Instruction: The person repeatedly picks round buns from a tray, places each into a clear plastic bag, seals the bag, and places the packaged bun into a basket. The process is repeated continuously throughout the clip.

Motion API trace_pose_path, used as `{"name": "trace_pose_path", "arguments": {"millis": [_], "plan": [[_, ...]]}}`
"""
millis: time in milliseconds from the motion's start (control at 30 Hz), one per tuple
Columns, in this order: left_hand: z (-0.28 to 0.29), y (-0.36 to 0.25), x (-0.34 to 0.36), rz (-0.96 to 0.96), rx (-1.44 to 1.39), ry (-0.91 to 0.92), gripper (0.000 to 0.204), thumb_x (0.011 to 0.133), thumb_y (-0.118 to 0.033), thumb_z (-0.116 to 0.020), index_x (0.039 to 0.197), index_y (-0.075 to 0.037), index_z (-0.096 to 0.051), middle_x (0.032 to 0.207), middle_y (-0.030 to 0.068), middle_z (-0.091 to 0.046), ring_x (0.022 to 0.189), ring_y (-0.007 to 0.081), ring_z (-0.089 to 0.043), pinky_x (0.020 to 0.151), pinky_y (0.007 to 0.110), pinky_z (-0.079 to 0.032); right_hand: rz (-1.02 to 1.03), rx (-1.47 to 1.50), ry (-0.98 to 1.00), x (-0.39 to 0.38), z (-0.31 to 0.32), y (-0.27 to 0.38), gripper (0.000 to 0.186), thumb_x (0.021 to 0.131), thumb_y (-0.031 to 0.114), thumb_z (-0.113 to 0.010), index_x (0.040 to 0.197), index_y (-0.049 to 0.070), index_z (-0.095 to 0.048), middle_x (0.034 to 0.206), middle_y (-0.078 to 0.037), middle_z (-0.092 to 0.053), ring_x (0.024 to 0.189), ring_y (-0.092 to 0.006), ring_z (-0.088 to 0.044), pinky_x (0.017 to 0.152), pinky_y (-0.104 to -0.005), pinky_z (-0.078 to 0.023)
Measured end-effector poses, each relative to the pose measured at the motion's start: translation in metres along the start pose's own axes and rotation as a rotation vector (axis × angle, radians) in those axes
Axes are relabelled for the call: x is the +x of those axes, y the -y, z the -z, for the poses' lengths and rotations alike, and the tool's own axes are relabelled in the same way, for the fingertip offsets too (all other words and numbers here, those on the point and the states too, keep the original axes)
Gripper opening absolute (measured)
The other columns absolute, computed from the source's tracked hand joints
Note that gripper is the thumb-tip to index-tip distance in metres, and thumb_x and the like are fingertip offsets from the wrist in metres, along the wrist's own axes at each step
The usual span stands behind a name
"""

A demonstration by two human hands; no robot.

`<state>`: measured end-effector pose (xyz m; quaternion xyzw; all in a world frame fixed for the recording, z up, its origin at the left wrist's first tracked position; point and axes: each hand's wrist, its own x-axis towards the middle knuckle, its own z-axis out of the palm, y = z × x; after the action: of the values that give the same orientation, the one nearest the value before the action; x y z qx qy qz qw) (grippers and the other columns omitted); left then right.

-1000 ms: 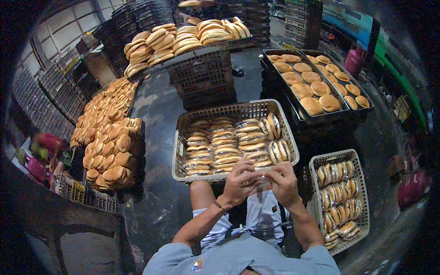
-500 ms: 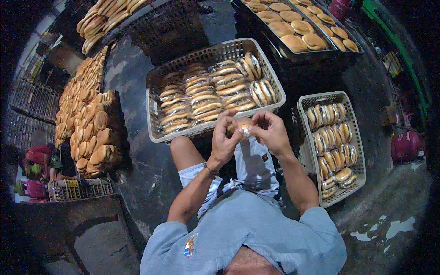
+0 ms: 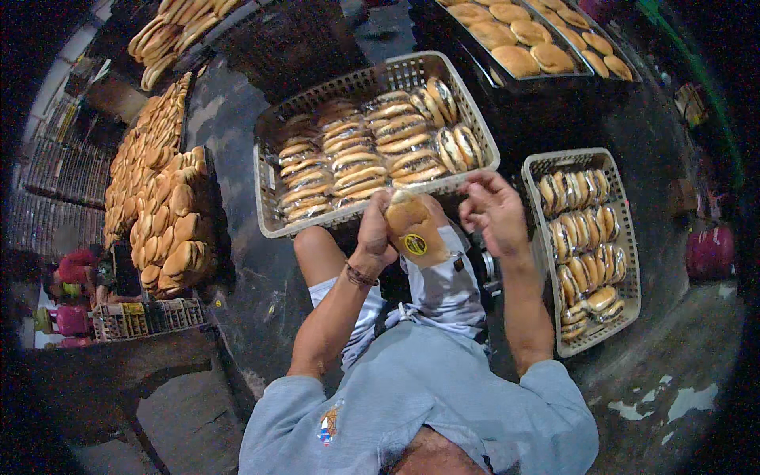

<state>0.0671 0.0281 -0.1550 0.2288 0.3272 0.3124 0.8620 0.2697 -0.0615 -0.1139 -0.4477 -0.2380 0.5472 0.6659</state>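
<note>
My left hand (image 3: pixel 374 236) grips a bread bun in a clear plastic bag (image 3: pixel 410 223), held upright above my knee with its round yellow and black label toward me. To its right, my right hand (image 3: pixel 499 215) is raised clear of the bun. Its fingers are loosely bent and apart, and no object shows in them. Just beyond both hands stands a large pale plastic crate (image 3: pixel 273 229) with rows of bagged, filled buns (image 3: pixel 354 170). A smaller crate (image 3: pixel 562 348) to my right holds more bagged buns (image 3: pixel 584 229).
Loose buns are heaped in a long pile (image 3: pixel 168 214) on the left. Trays of round buns (image 3: pixel 518 57) stand at the far right, and longer loaves (image 3: pixel 170 32) at the far left. Another person (image 3: pixel 79 273) crouches at the left beside a low crate (image 3: pixel 146 319).
Both hands were together at the bun bag's top. Now my right hand has moved off to the right, while my left hand holds the bun with its label showing. The view has shifted slightly.
</note>
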Motion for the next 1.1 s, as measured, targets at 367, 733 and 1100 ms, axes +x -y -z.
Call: {"name": "trace_pose_path", "arguments": {"millis": [367,733,1100], "plan": [[0.052,-0.016,-0.044,0.112,-0.048,-0.046,0.066,0.102,-0.055,-0.036,0.125,0.003,-0.059,0.109,0.0171,-0.070,0.098,0.0319,-0.069,0.089,0.048,-0.057,-0.491,-0.943,-0.486,-0.086,0.302,-0.238,0.024,0.085,0.021,-0.073,0.101,0.003,-0.077,0.091,-0.011,-0.076,0.089,-0.0189,-0.071,0.075,-0.0350,-0.054],[0.035,-0.044,-0.056,0.048,-0.081,-0.123,0.060,0.100,-0.049,-0.045,0.124,0.004,-0.059,0.104,0.0196,-0.070,0.095,0.0350,-0.069,0.086,0.049,-0.058,-0.500,-0.955,-0.388,-0.074,0.309,-0.292,0.025,0.086,0.029,-0.072,0.089,0.005,-0.079,0.080,-0.009,-0.075,0.072,-0.0204,-0.070,0.070,-0.0348,-0.051],[0.028,-0.041,-0.067,0.012,-0.040,-0.128,0.060,0.100,-0.049,-0.041,0.122,0.005,-0.059,0.102,0.0176,-0.070,0.093,0.0312,-0.068,0.085,0.046,-0.057,-0.588,-1.130,-0.502,-0.159,0.312,-0.297,0.022,0.081,0.028,-0.077,0.090,0.008,-0.080,0.082,-0.013,-0.076,0.073,-0.0270,-0.072,0.073,-0.0386,-0.053]]}}
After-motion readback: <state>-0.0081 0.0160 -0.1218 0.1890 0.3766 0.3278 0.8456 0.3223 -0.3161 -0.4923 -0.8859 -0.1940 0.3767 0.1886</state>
